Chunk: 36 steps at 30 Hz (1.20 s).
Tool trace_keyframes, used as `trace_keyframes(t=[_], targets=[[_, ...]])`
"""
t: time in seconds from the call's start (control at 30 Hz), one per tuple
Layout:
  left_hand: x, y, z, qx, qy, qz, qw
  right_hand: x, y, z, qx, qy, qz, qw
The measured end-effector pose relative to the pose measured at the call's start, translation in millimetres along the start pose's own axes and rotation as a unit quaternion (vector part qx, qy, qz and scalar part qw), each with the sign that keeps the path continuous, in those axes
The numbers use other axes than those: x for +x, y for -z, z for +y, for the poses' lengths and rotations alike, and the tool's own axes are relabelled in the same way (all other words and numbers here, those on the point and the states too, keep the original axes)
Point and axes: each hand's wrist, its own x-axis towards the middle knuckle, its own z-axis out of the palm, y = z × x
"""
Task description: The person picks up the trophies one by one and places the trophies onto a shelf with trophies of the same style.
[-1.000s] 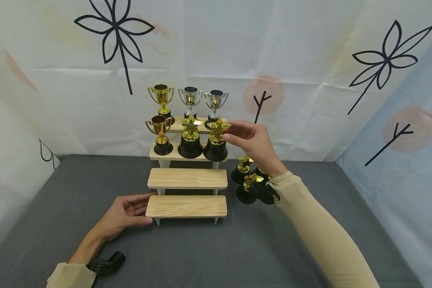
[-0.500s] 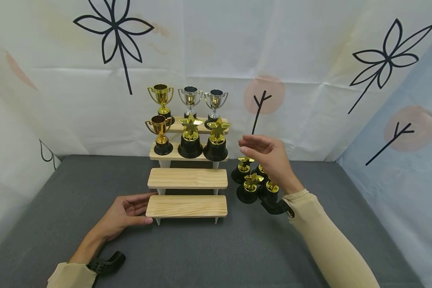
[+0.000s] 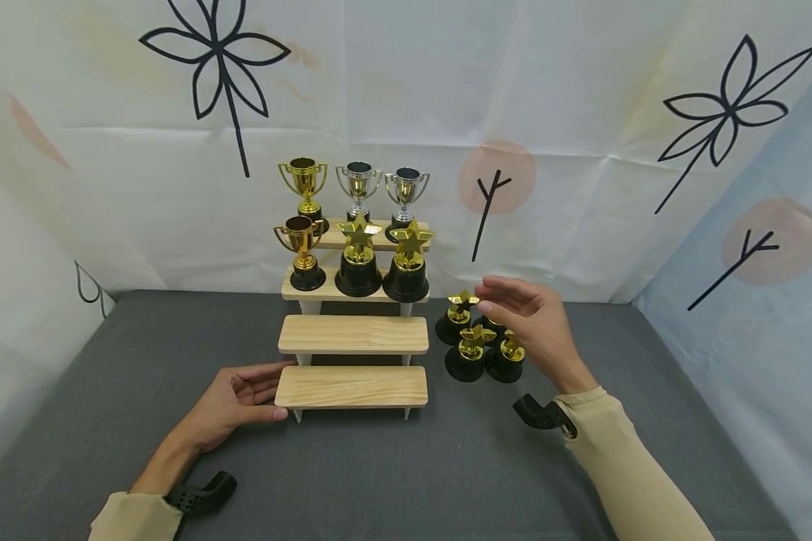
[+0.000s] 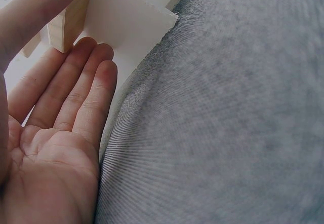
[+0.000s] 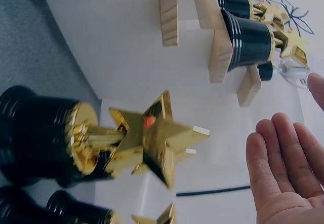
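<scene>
A wooden stepped stand (image 3: 352,387) with white supports stands in the middle of the head view. My left hand (image 3: 226,406) is at the left end of its lowest step, fingers fairly straight; in the left wrist view the fingertips (image 4: 104,51) touch the stand's side. My right hand (image 3: 531,319) hovers with nothing in it, fingers loosely extended, beside a cluster of gold star trophies (image 3: 474,342) on black bases. On the second-highest step stand a gold star trophy (image 3: 407,263), another star trophy (image 3: 358,259) and a bronze-gold cup trophy (image 3: 304,252).
Along the top step are a gold cup trophy (image 3: 304,180) and two silver cup trophies (image 3: 359,182). The dark grey tabletop (image 3: 352,481) lies under everything. A pale patterned cloth (image 3: 568,90) hangs behind and at the sides.
My right hand has let go of the right-hand star trophy on the second-highest step and moved right and down to the star cluster. The left hand stays in place.
</scene>
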Motion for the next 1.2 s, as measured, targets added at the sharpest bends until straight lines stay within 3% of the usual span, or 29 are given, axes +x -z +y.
trace_keyframes(t=[0.6, 0.93, 1.2], targets=[[-1.1, -1.4, 2.7, 0.006, -0.002, 0.004, 1.0000, -41.0, 34.4, 14.9, 0.031, 0.015, 0.067, 0.997], [-1.1, -1.5, 2.8, 0.011, -0.002, 0.007, 0.9999, -46.8, 47.6, 21.3, 0.022, 0.017, 0.085, 0.996], [-0.7, -1.4, 3.3, 0.013, 0.000, 0.010, 0.9999, -49.5, 52.0, 31.0, 0.023, -0.002, 0.076, 0.997]])
